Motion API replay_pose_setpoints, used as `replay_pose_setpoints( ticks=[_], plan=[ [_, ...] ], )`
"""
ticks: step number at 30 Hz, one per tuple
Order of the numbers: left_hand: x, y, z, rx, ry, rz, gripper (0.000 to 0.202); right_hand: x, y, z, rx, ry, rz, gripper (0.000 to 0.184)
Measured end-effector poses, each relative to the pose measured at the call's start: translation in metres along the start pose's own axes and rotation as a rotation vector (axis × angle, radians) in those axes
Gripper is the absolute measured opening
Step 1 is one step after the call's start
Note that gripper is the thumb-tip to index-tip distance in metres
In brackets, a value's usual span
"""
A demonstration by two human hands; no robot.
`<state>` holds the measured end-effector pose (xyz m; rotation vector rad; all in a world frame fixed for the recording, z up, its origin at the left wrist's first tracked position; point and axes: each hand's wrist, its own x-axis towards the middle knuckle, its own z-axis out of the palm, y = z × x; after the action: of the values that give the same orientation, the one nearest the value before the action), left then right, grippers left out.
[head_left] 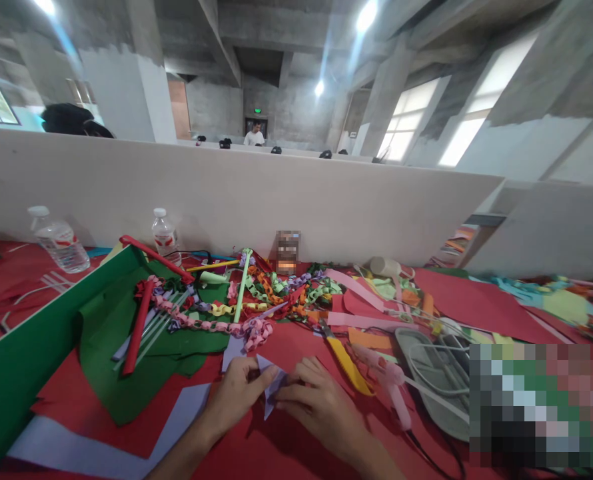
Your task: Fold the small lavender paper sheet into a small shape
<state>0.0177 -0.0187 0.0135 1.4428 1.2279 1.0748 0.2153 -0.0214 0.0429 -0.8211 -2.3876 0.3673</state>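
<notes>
A small folded piece of lavender paper [269,395] is held between my two hands over the red table covering. My left hand [241,387] pinches its left edge between thumb and fingers. From the other side, my right hand [311,390] has its fingers closed on the right edge. Beyond my hands, a pink paper chain [196,323] joins a pile of orange, green and purple chains. To the right of my hands lie a yellow utility knife [347,363] and a pink glue gun [389,380].
Rolled red paper [139,327] lies on green sheets [121,360] at the left. A grey tray [411,353] holds cables at the right. Two water bottles [61,243] stand before a white partition [226,187]. A person [254,135] is in the far background.
</notes>
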Motion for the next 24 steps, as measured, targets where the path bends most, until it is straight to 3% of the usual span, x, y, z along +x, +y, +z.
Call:
replay_pose_setpoints(
  ticks=[8, 14, 24],
  plan=[
    [0.002, -0.004, -0.001, -0.013, 0.015, 0.013, 0.042, 0.002, 0.001, -0.001, 0.187, 0.000, 0.104, 0.020],
    [0.000, 0.004, 0.000, -0.009, -0.029, -0.070, 0.045, 0.002, 0.003, -0.001, 0.234, -0.045, 0.187, 0.019],
    [-0.003, 0.006, -0.002, 0.060, -0.027, -0.067, 0.042, 0.003, 0.003, -0.001, 0.247, -0.120, 0.263, 0.014]
  ],
)
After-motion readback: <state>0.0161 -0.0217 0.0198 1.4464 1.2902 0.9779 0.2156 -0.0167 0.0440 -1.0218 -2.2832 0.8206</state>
